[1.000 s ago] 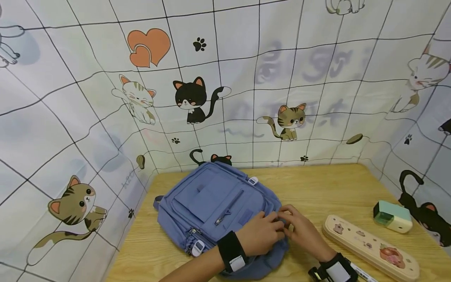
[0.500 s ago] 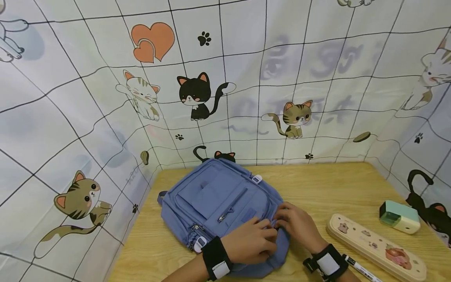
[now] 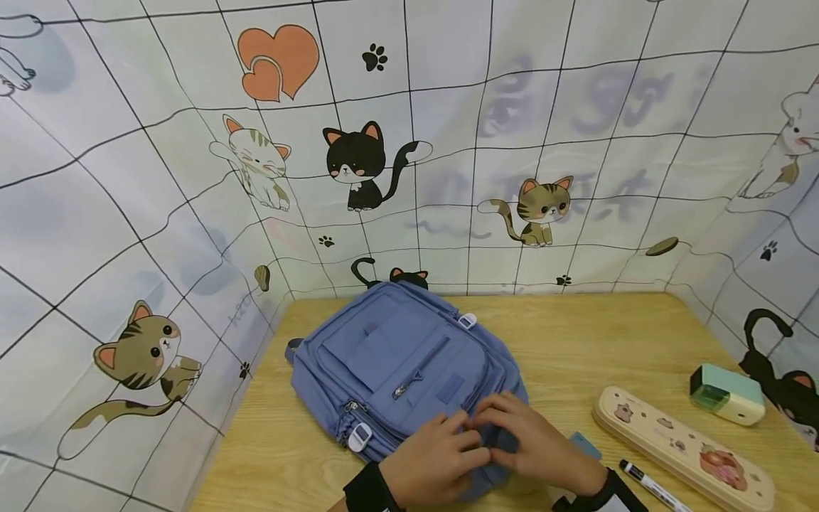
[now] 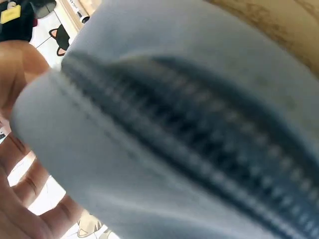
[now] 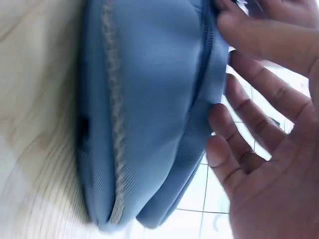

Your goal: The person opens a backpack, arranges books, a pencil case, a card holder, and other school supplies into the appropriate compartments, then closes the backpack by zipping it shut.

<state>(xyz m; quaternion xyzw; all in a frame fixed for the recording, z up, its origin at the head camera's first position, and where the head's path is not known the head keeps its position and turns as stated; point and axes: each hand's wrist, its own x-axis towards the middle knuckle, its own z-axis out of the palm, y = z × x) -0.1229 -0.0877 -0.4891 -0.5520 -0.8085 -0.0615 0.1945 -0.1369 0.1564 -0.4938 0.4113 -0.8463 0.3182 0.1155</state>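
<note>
A blue backpack [image 3: 397, 355] lies flat on the wooden table [image 3: 608, 341], front pocket up. Both hands meet at its near edge. My left hand [image 3: 441, 455] grips the fabric there; the left wrist view shows only a blurred close-up of the zipper [image 4: 199, 124] and my fingers [image 4: 20, 199] below it. My right hand [image 3: 531, 441] pinches at the zipper line with thumb and forefinger. Its other fingers [image 5: 249, 114] lie fairly straight against the backpack's edge [image 5: 149, 99]. The fingertips of the two hands touch.
Right of the backpack lie a long cream pencil case [image 3: 681, 444], a small green-and-white box [image 3: 726, 395], a white marker [image 3: 652, 485] and a small blue item [image 3: 584, 444]. Cat-print cloth walls [image 3: 192, 178] close off the table on the left, back and right.
Both hands have slid along the backpack's near edge, toward me and slightly left. The small blue item beside my right hand has come into sight.
</note>
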